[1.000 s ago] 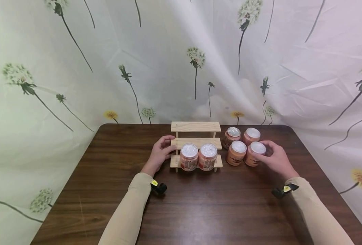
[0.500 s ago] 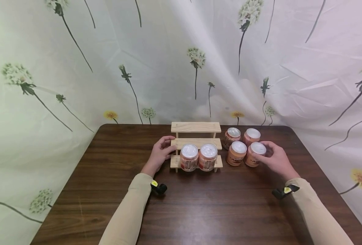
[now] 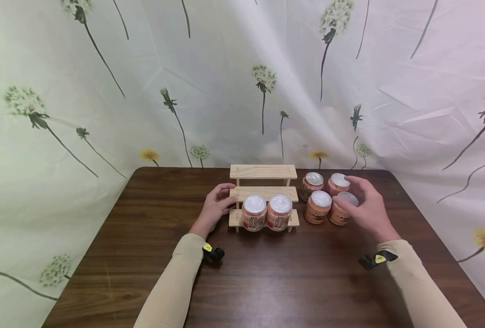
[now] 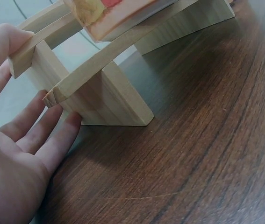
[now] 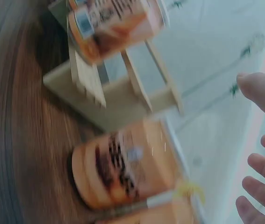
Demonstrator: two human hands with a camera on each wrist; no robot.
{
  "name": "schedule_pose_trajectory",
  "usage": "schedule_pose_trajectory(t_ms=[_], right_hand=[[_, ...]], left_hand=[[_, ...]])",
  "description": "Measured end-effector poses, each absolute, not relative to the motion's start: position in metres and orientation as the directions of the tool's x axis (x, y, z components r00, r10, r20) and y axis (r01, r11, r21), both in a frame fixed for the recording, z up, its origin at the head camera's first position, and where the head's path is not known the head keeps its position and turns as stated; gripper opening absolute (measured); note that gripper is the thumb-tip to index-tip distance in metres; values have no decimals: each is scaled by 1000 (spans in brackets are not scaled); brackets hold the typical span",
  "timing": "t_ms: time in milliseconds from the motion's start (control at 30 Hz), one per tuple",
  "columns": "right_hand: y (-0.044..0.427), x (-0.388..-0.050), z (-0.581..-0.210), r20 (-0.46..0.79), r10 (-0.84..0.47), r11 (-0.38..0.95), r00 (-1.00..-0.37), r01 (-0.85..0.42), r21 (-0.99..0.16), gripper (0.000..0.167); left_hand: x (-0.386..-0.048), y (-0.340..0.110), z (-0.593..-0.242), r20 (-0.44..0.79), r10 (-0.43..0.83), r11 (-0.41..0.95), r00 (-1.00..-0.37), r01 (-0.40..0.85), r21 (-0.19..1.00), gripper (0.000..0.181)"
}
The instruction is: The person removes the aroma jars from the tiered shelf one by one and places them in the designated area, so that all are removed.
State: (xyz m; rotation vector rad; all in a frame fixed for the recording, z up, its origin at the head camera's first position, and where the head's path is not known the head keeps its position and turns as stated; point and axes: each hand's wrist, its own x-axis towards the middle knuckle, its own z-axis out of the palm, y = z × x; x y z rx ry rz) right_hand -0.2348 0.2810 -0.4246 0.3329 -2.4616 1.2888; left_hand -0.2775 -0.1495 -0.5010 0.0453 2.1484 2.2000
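Observation:
My left hand (image 3: 214, 207) holds the left end of a stepped wooden rack (image 3: 263, 172). In the left wrist view, its thumb (image 4: 10, 39) lies on one plank's end, and other fingers touch a lower plank. Two jars with silvery lids, a left jar (image 3: 254, 217) and a right jar (image 3: 279, 218), stand side by side on the lowest step. My right hand (image 3: 369, 207) hovers over the front right orange jar (image 3: 338, 217), partly hiding it. Its fingers are spread and appear apart from the jars in the right wrist view.
Beside that jar are a front left orange jar (image 3: 317, 210), a back left jar (image 3: 311, 186) and a back right jar (image 3: 336, 184), right of the rack. Everything stands on a dark wooden table (image 3: 267, 278). A flower-print cloth (image 3: 218, 82) hangs behind the table's back edge.
My right hand has let go of the front right jar and risen slightly, its fingers moving back toward the back right jar. The left hand, rack and jars stay where they were.

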Motion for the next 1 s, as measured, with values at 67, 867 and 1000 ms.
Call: schedule_pose_trajectory(t_ms=[67, 867, 1000], right_hand=[[270, -232, -419, 456, -84, 546, -886, -424, -722, 65], [182, -226, -437, 377, -436, 383, -817, -547, -744, 76], [178, -227, -441, 324, -429, 382, -843, -495, -781, 78]], left_hand=[[-277, -149, -501, -26, 70, -25, -997, -28, 999, 39], [-278, -149, -502, -17, 66, -12, -998, -18, 1000, 39], [-278, -149, -502, -14, 65, -9, -998, -15, 1000, 41]])
